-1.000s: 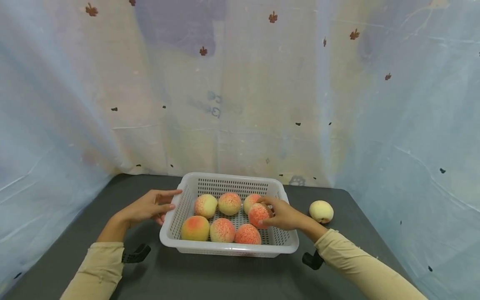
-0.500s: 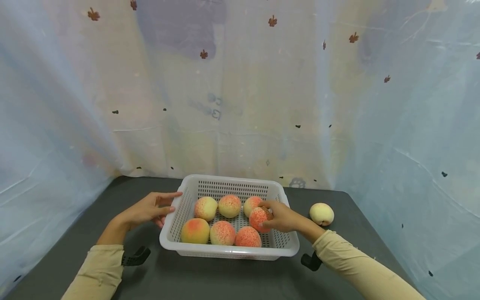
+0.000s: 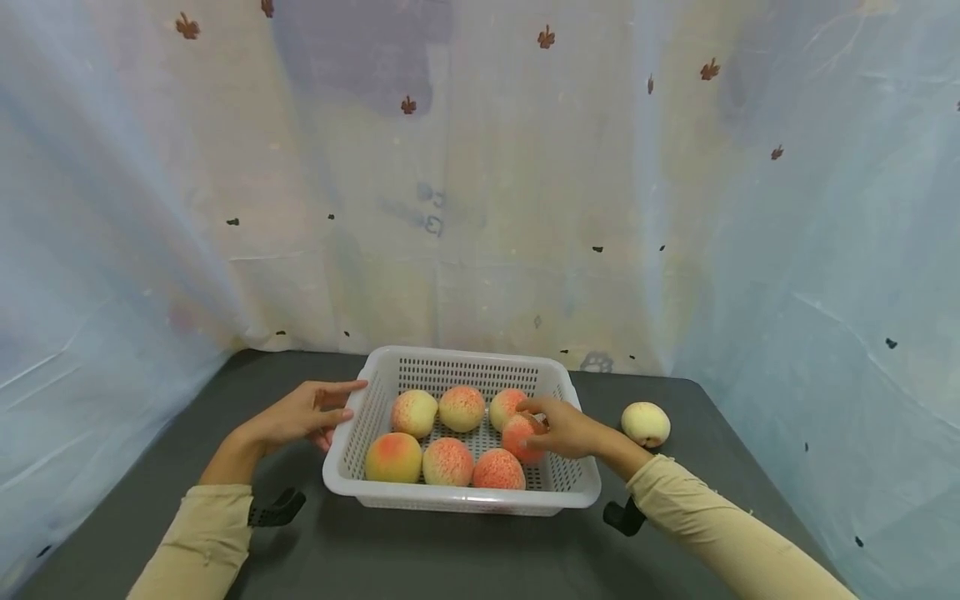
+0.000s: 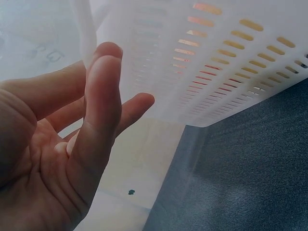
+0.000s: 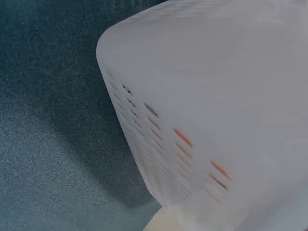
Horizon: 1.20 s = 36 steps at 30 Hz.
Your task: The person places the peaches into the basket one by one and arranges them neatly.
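In the head view, a white perforated plastic basket (image 3: 457, 497) sits on the dark table with several red-and-yellow peaches (image 3: 447, 462) inside. My right hand (image 3: 567, 428) reaches over the basket's right side and holds a red-speckled peach (image 3: 517, 439) between thumb and fingers, low in the basket. The left hand (image 3: 296, 414) is at the basket's left rim, index finger and thumb touching it, nothing gripped. In the left wrist view, the left hand (image 4: 82, 125) lies along the basket's slotted wall (image 4: 226, 57). The right wrist view shows the basket's outer wall (image 5: 202, 96); that hand is out of sight.
A pale yellow round fruit (image 3: 646, 424) lies on the dark table (image 3: 420, 554) right of the basket, close behind the right forearm. A pale patterned curtain (image 3: 480, 250) hangs behind the table and along both sides. A black wrist mount (image 3: 277, 508) hangs under each sleeve cuff.
The held peach has hardly moved; it looks turned slightly in the right hand's fingers. The left hand stays at the rim. The whole head view shifts slightly with the camera.
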{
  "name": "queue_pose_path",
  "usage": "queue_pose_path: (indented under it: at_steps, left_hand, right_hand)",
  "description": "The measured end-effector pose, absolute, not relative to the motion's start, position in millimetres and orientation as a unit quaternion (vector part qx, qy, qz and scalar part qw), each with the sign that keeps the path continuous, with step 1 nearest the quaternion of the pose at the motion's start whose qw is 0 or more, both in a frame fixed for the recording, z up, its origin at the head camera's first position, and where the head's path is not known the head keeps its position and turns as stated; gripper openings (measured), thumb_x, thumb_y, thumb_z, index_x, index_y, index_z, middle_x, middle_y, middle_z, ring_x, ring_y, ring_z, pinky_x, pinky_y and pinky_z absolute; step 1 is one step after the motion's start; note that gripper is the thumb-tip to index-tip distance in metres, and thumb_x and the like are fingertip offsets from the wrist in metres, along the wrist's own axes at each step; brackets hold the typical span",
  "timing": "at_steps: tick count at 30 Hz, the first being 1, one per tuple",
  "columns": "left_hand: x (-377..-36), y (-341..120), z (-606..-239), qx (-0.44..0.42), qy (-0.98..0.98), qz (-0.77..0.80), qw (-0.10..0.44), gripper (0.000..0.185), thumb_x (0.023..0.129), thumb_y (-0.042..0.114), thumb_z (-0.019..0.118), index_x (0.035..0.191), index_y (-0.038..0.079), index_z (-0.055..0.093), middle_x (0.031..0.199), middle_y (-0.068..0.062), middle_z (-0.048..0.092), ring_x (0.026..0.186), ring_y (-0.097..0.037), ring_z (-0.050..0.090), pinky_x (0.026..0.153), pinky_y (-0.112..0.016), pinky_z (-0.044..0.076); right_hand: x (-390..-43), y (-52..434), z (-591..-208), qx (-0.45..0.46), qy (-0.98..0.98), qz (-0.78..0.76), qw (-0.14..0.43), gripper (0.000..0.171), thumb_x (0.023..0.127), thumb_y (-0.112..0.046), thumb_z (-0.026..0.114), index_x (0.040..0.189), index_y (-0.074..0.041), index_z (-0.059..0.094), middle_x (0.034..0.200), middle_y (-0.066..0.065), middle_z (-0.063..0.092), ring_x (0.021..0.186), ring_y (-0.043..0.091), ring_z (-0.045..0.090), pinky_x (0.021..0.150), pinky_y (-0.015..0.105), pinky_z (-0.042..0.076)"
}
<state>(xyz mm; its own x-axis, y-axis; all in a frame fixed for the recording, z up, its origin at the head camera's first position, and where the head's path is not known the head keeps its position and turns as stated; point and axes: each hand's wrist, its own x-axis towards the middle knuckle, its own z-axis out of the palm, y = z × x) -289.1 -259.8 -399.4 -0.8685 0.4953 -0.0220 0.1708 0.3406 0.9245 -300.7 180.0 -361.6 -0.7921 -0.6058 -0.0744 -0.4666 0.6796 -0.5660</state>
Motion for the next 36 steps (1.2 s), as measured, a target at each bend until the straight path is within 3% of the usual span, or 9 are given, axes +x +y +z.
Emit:
queue_pose_path:
  at_steps: [4,8,21,27,36]
  left_hand:
    - [-289.5,-259.5,-399.9,0.210,0.805,0.534,0.151,0.070,0.102,0.022,0.062,0.159,0.003,0.027,0.143,-0.035,0.052,0.063,-0.013,0.069,0.063,-0.048,0.063]
    - [-289.9,-259.4,-401.1,0.206,0.806,0.534,0.155,0.070,0.102,0.023,0.062,0.160,0.004,0.027,0.143,-0.034,0.052,0.062,-0.013,0.068,0.063,-0.049,0.063]
    - [-288.2,-260.4,-401.9,0.203,0.805,0.534,0.159,0.070,0.102,0.023,0.062,0.160,0.004,0.027,0.144,-0.034,0.051,0.063,-0.014,0.068,0.063,-0.048,0.063]
    - [-287.5,-260.0,-400.2,0.206,0.802,0.536,0.161,0.069,0.102,0.021,0.062,0.160,0.003,0.027,0.143,-0.036,0.052,0.063,-0.013,0.068,0.062,-0.046,0.063]
    - [-289.7,-260.9,-400.6,0.211,0.802,0.536,0.158,0.070,0.102,0.021,0.062,0.160,0.003,0.026,0.143,-0.036,0.051,0.063,-0.015,0.069,0.062,-0.047,0.063]
  right_hand:
    - [-300.0,182.8,-361.3,-0.296,0.902,-0.285,0.132,0.054,0.096,-0.019,0.068,0.141,0.007,0.052,0.141,0.031,0.055,0.116,0.044,0.063,0.093,0.054,0.056]
    - [-297.7,184.8,-360.9,-0.292,0.899,-0.299,0.135,0.053,0.100,-0.023,0.064,0.143,0.006,0.051,0.143,0.029,0.055,0.124,0.050,0.058,0.101,0.061,0.051]
    - [-294.4,198.8,-346.8,-0.279,0.897,-0.330,0.086,0.049,0.101,-0.024,0.063,0.141,0.002,0.055,0.144,0.028,0.055,0.129,0.049,0.055,0.103,0.061,0.050]
    - [-294.4,218.9,-340.2,-0.282,0.892,-0.349,0.058,0.049,0.102,-0.024,0.062,0.143,0.000,0.053,0.146,0.028,0.053,0.132,0.051,0.052,0.106,0.063,0.047]
    - [-296.8,258.0,-334.0,-0.278,0.875,-0.397,0.021,0.047,0.105,-0.020,0.056,0.145,0.004,0.048,0.146,0.029,0.052,0.131,0.049,0.054,0.103,0.057,0.052]
